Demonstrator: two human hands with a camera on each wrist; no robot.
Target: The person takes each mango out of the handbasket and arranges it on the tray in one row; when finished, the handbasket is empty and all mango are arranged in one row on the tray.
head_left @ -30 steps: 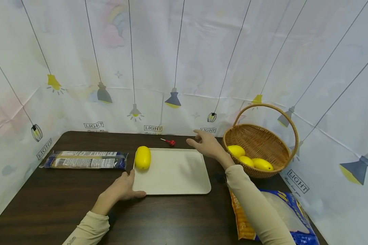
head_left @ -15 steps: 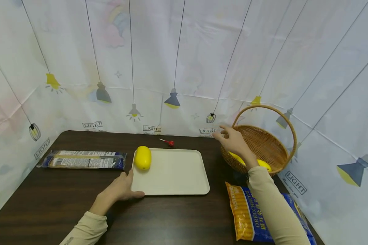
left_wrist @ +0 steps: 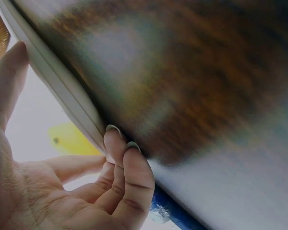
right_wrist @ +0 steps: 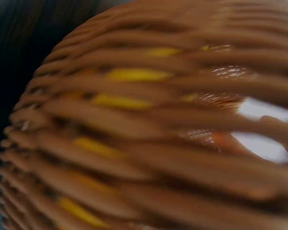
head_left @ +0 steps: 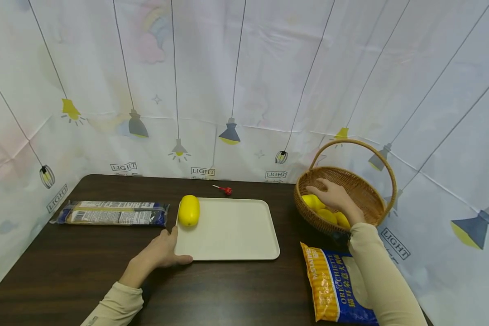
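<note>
My left hand (head_left: 156, 253) holds the near left corner of a cream rectangular tray (head_left: 236, 231), thumb along the front edge and fingers at the left side. In the left wrist view, bent fingers (left_wrist: 137, 179) meet the tray rim (left_wrist: 69, 100). One yellow oblong fruit, lemon-like (head_left: 189, 210), lies at the tray's left end. My right hand (head_left: 334, 197) reaches into a wicker basket (head_left: 364, 192), fingers loosely extended over several yellow fruits (head_left: 311, 202). The basket's woven wall (right_wrist: 110, 120) fills the right wrist view, with yellow showing through its gaps.
A long pasta packet (head_left: 114, 213) lies left of the tray. Behind the tray is a red lollipop (head_left: 227, 190). An orange and blue orecchiette bag (head_left: 322, 285) lies at the front right, partly under my right sleeve. The basket's tall handle (head_left: 352, 141) arches above it.
My right hand has moved right from above the tray's far right corner, over the basket rim and down into the basket. The left hand stays at the tray corner.
</note>
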